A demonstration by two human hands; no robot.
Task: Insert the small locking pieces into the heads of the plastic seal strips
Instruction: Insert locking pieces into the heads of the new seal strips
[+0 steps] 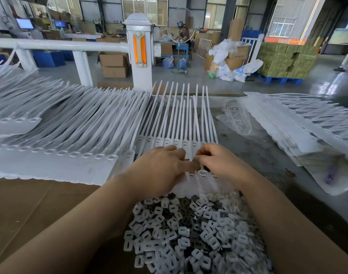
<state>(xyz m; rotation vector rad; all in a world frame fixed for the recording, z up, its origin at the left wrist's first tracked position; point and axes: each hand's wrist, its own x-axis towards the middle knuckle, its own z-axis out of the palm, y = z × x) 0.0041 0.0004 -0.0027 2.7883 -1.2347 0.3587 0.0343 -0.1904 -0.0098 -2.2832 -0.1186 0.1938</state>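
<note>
Head view: both hands meet over a row of white seal strips [181, 123] mid-table. Left hand [159, 171] lies fingers curled on strip heads [202, 173]; whether it grips anything, can't tell. Right hand [218, 163] curls in, fingertips [196, 158] pinching at a strip w/ a head just below. Locking pieces [189, 230] heaped at near edge, btwn forearms, touching the heads. More strips [56, 123] fill left side; another stack [307, 127] overhangs right edge. Cardboard [31, 204] bare at near-left corner. Grey table [254, 155] shows btwn right hand and right stack.
</note>
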